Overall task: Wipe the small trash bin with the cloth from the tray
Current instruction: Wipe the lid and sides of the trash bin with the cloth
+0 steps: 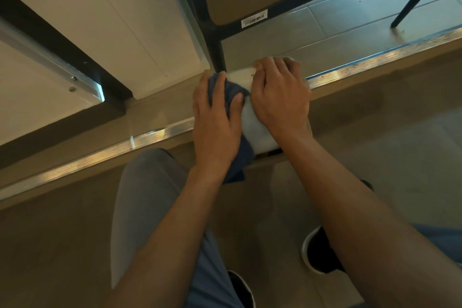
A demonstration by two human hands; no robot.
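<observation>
Forearms nearest camera, reaching to 12 o'clock. Left hand (215, 120) fingers spread flat, pressing blue cloth (231, 97) on the small white trash bin (252, 122), at its 9 o'clock side. Right hand (280, 92) fingers curled over bin's top edge, gripping it. Bin sits on floor (375, 132) by black table leg (216, 47).

A soft, matt blue cloth (230, 97) is seen under the left hand (215, 117). The small trash bin (252, 122) gripped by the right hand (280, 97) looks smooth white plastic. Beyond both hands, ribbed shiny metal strip (375, 60) and glossy floor tiles (350, 20) are shown.
</observation>
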